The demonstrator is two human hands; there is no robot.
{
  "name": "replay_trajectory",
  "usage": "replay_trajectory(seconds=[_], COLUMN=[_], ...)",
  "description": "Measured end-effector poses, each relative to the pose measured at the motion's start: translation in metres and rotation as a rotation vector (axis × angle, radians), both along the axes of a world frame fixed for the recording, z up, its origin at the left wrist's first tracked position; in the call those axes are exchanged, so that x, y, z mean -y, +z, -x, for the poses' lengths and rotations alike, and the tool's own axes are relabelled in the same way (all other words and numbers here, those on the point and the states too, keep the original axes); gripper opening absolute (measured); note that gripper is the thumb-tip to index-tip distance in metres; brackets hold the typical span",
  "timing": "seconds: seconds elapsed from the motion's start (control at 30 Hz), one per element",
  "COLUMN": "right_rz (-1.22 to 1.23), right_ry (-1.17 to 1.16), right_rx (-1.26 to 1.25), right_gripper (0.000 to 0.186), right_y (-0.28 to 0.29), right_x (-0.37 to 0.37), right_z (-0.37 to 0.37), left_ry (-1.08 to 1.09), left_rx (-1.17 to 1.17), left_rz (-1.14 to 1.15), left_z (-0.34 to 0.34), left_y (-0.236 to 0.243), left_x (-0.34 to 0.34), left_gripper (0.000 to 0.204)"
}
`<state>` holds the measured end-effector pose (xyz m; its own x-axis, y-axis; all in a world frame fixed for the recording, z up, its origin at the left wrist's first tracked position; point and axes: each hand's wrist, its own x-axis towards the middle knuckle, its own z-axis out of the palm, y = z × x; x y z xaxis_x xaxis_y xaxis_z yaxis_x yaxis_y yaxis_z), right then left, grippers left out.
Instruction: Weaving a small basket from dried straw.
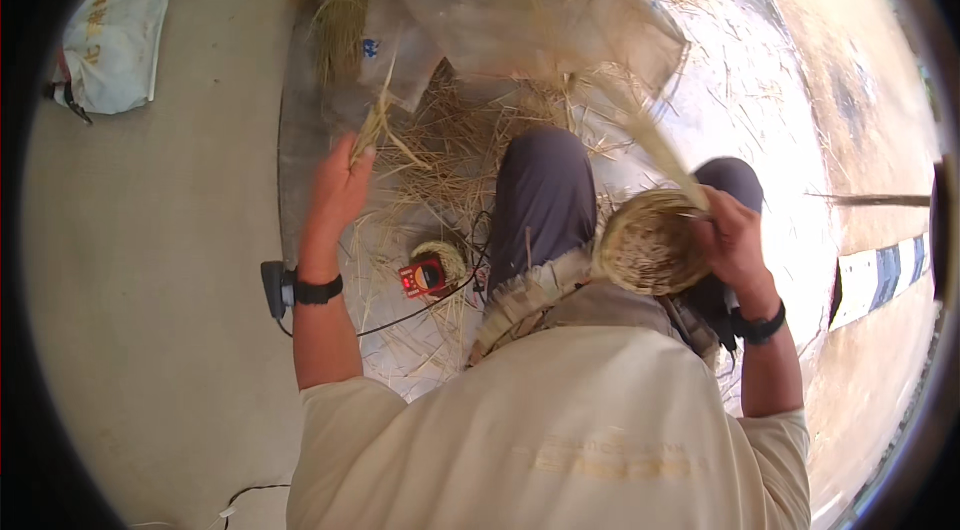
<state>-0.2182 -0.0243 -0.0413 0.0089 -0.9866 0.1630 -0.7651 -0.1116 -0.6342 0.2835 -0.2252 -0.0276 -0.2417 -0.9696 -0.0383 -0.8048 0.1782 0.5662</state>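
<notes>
My left hand is raised out to the left, its fingers closed on a small bunch of straw that points up and away. On the right, my right hand grips the rim of a round woven straw basket. The basket rests over my right thigh, its open mouth facing up. From beside that hand a pale flat band of straw runs up and to the left, smeared by motion. I cannot tell whether the fingers hold this band too.
Loose straw litters the sheet around my knees. Farther off lie a clear plastic bag and long straw bundles. A red device with a black cable sits left of my legs. A white sack lies far left.
</notes>
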Motion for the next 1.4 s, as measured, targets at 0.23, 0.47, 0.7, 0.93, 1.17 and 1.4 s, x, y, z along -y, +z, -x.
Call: replay_trajectory(seconds=[0.23, 0.47, 0.7, 0.93, 1.17, 1.4], right_rz=[-0.179, 0.019, 0.064, -0.31, -0.324, -0.044], right_ry=[0.255, 0.167, 0.041, 0.322, 0.252, 0.06], right_rx=[-0.251, 0.299, -0.023, -0.425, -0.539, -0.162], right_gripper=[0.029, 0.021, 0.008, 0.008, 0.011, 0.012], right_y=[-0.01, -0.033, 0.024, 0.018, -0.02, 0.039], right_x=[0.013, 0.019, -0.028, -0.055, -0.045, -0.049], right_z=[-0.042, -0.031, -0.007, -0.041, -0.066, -0.034], left_ry=[-0.025, -0.131, -0.185, -0.082, -0.174, -0.298], left_rx=[-0.265, -0.322, -0.382, -0.397, -0.27, -0.054], left_rz=[-0.115, -0.099, -0.125, -0.269, -0.023, 0.125], left_z=[0.046, 0.103, 0.137, 0.151, 0.159, 0.169], left_y=[0.03, 0.023, 0.01, 0.007, 0.005, 0.021], left_x=[-0.097, -0.143, -0.142, -0.145, -0.149, -0.153], left_gripper=[0.028, 0.032, 0.026, 0.026, 0.027, 0.02])
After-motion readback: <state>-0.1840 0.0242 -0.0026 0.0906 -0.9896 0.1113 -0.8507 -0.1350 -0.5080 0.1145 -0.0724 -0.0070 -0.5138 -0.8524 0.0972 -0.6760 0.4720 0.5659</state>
